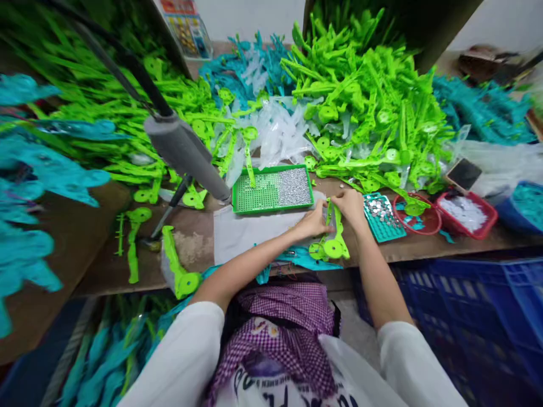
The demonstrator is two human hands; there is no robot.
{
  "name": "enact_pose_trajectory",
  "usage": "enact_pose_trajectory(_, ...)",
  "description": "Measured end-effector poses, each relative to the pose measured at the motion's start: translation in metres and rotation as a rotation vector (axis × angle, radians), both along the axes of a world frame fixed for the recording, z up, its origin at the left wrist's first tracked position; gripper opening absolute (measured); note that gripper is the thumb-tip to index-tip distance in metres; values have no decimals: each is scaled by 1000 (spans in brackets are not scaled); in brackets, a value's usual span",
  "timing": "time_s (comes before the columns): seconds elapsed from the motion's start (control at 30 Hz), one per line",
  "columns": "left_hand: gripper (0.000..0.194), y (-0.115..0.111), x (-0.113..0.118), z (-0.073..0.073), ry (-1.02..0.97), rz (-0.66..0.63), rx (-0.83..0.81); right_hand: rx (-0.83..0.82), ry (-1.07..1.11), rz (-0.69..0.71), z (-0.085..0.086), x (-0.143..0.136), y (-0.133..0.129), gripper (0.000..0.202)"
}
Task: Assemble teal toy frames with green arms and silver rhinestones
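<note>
Both my hands meet over a bright green plastic part [336, 246] near the table's front edge. My left hand [314, 221] has its fingers closed around the upper left side of this part. Its upper right end is pinched by my right hand [348, 204]. A green basket tray [257, 195] of small silvery pieces lies just beyond my left hand, with one green part resting over its rim. Right of my right hand is a teal tray [388, 230] with shiny round metal pieces. Teal parts [307, 259] lie under and beside the green part, close to my body.
Heaps of green parts [365, 102] and clear plastic pieces [278, 131] fill the back. A grey tool on an arm [186, 152] hangs at left. Red bowls [428, 220] stand at right, above blue crates [458, 299]. Teal parts [25, 226] crowd the left edge.
</note>
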State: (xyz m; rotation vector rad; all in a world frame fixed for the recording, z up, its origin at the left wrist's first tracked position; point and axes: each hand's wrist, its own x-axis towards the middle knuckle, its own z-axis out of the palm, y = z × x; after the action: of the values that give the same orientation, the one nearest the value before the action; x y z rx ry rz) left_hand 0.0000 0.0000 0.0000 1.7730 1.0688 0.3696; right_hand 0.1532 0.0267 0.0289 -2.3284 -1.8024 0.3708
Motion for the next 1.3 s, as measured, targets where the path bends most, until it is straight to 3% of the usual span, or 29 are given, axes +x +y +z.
enact_pose_trajectory(0.43, 66, -1, -2, -1, -28, 34, -22, -43, -129, -87, -11, -23, -12, 37)
enact_pose_trajectory(0.6, 59, 2, -2, -9, -46, 7, 5, -23, -165, -112, -14, -28, -16, 38)
enact_pose_trajectory(0.8, 52, 12, -16, -3, -150, -139, -282, -16, -189, -102, -15, -32, -16, 38)
enact_pose_trajectory(0.87, 39, 3, -24, 2, -151, -181, -306, -12, -192, -101, -15, -33, -17, 38)
enact_pose_trajectory(0.93, 31, -13, -29, 5, -114, -160, -226, -9, -200, -109, -16, -33, -18, 39)
enact_pose_trajectory(1.07, 38, -45, -32, 5, -9, -23, -41, 8, -219, -119, -17, -34, -20, 40)
enact_pose_trajectory(1.3, 29, -47, -28, 10, 28, 26, -117, 0, -215, -95, -15, -36, -20, 37)
